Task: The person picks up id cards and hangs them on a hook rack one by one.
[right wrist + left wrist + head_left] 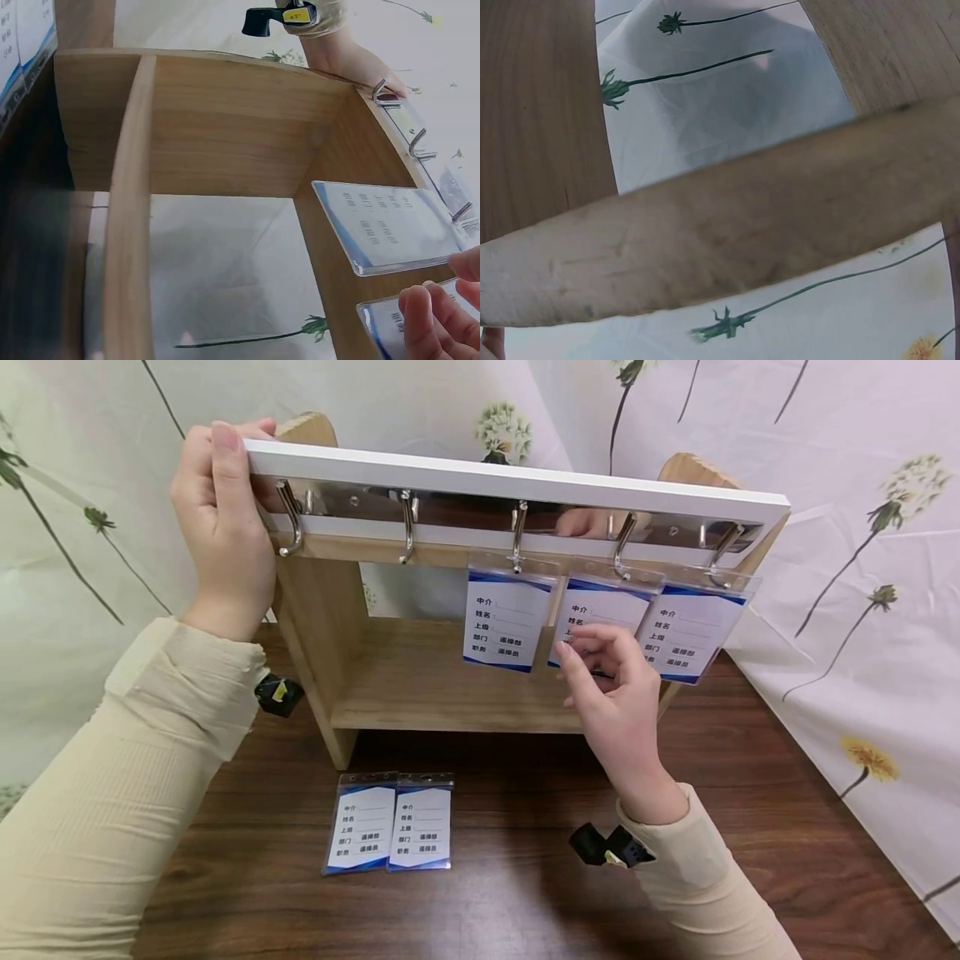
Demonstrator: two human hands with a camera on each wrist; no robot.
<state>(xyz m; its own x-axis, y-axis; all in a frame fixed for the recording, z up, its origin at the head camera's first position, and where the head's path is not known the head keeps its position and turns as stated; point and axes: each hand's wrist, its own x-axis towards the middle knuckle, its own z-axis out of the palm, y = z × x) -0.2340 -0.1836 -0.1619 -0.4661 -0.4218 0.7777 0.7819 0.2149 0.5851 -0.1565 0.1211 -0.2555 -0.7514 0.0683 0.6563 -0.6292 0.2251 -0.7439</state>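
My left hand grips the left end of the white hook rail, thumb in front and fingers behind. Three clear-sleeved badge cards hang side by side from its hooks: a left badge, a middle badge and a right badge. In front of the middle badge is my right hand, fingers loosely bent, partly covering that card; nothing shows between finger and thumb. In the right wrist view, its fingers appear beside the hanging cards. The two leftmost hooks carry no badge.
The rail sits on a wooden shelf stand with side panels and a lower board. Two more badges, one left and one right, lie on the dark wooden table. Flower-printed cloth hangs behind.
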